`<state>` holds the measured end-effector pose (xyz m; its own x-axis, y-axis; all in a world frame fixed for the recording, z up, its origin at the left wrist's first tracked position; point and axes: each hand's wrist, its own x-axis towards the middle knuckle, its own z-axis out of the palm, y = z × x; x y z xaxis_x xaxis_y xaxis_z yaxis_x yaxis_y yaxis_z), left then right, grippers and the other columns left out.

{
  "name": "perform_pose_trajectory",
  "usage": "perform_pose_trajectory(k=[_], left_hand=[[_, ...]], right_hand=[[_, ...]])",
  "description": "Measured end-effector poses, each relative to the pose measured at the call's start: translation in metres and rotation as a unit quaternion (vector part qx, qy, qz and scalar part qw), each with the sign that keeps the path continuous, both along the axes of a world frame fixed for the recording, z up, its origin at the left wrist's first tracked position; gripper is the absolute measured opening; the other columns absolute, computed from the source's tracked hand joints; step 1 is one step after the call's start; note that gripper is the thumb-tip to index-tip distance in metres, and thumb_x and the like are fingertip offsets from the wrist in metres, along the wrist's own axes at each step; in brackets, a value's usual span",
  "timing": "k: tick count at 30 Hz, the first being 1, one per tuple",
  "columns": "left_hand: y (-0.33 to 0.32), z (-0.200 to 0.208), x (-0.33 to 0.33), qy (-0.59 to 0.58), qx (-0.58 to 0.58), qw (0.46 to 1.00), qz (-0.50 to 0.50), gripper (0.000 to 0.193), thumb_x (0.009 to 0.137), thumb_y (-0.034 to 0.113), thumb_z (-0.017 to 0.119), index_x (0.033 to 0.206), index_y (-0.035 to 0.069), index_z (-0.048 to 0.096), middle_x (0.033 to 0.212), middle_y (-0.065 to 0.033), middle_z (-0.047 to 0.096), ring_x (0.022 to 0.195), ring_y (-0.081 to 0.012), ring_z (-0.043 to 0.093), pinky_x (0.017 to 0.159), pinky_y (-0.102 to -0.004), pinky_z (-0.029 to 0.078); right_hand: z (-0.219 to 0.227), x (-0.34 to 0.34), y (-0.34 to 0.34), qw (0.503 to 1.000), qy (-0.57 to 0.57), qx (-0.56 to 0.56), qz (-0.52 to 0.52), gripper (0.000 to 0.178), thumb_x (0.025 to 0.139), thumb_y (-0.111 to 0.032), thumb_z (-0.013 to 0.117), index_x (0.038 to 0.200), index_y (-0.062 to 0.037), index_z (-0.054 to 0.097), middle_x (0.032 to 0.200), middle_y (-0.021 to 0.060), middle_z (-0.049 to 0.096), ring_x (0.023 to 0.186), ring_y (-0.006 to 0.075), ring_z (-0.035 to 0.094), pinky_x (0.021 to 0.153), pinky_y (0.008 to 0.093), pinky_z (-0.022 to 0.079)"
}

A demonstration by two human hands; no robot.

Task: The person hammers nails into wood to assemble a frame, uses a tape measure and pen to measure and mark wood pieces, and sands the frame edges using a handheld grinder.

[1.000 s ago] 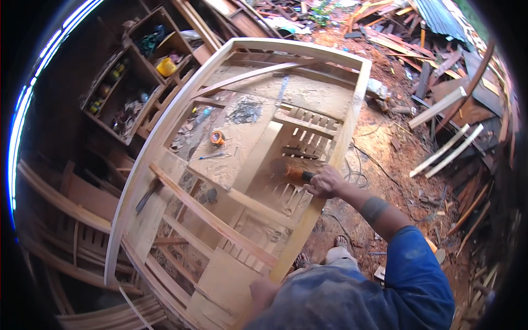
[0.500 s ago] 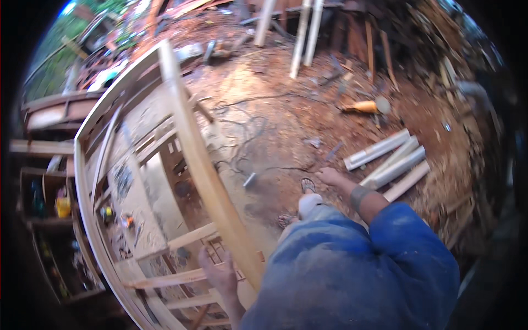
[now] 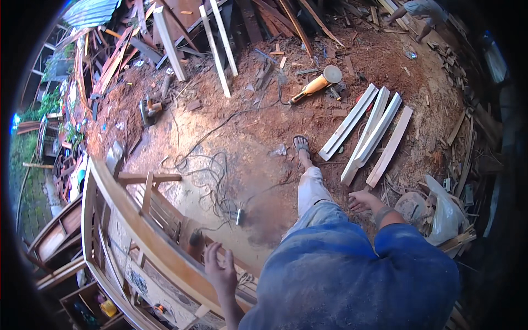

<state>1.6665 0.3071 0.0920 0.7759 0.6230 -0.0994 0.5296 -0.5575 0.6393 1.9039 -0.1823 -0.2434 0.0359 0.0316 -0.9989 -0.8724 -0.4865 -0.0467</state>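
My left hand (image 3: 221,269) is raised with its fingers apart, over the near end of the long curved rail of a wooden frame (image 3: 146,225) at my left. It holds nothing, and I cannot tell whether it touches the rail. My right hand (image 3: 361,202) hangs empty beside my hip, fingers loosely spread. Just beyond it lies the near end of a pale plank (image 3: 389,146), beside more pale, squared timber pieces (image 3: 373,137). A yellow-orange power tool with a round pad (image 3: 316,88) rests on the reddish ground ahead.
A tangled cord (image 3: 212,181) crosses the dusty ground near a small metal cylinder (image 3: 239,216). Another power tool (image 3: 149,109) sits farther left. Boards lean on a scrap wood pile (image 3: 253,27). Another person (image 3: 426,12) is at far right. A plastic bag (image 3: 441,212) lies at right.
My view has swung right, and the wooden frame has shifted left and lower in it. The timber pieces now lie closer to my right hand. Both hands remain empty.
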Motion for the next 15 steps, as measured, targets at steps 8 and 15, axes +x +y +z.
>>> perform_pose_trajectory(k=[8, 15], left_hand=[[-0.022, -0.165, 0.202, 0.360, -0.199, 0.909, 0.062, 0.031, 0.092, 0.025, 0.067, 0.113, 0.002, 0.069, 0.100, -0.0195, 0.073, 0.094, -0.0301, 0.071, 0.087, -0.0382, 0.054], [-0.022, -0.157, 0.465, 0.421, -0.393, 0.813, 0.085, 0.028, 0.100, 0.015, 0.057, 0.121, -0.003, 0.061, 0.103, -0.0188, 0.067, 0.087, -0.0217, 0.067, 0.077, -0.0342, 0.057]], right_hand=[[-0.142, 0.330, 0.076, 0.988, -0.138, -0.072, -0.015, 0.036, 0.088, -0.036, 0.059, 0.104, -0.0047, 0.065, 0.088, 0.0122, 0.071, 0.076, 0.0230, 0.069, 0.068, 0.0392, 0.055], [-0.304, 0.492, 0.089, 0.990, -0.134, -0.049, 0.004, 0.039, 0.089, -0.038, 0.061, 0.098, 0.0001, 0.066, 0.082, 0.0130, 0.072, 0.063, 0.0188, 0.066, 0.051, 0.0378, 0.051]])
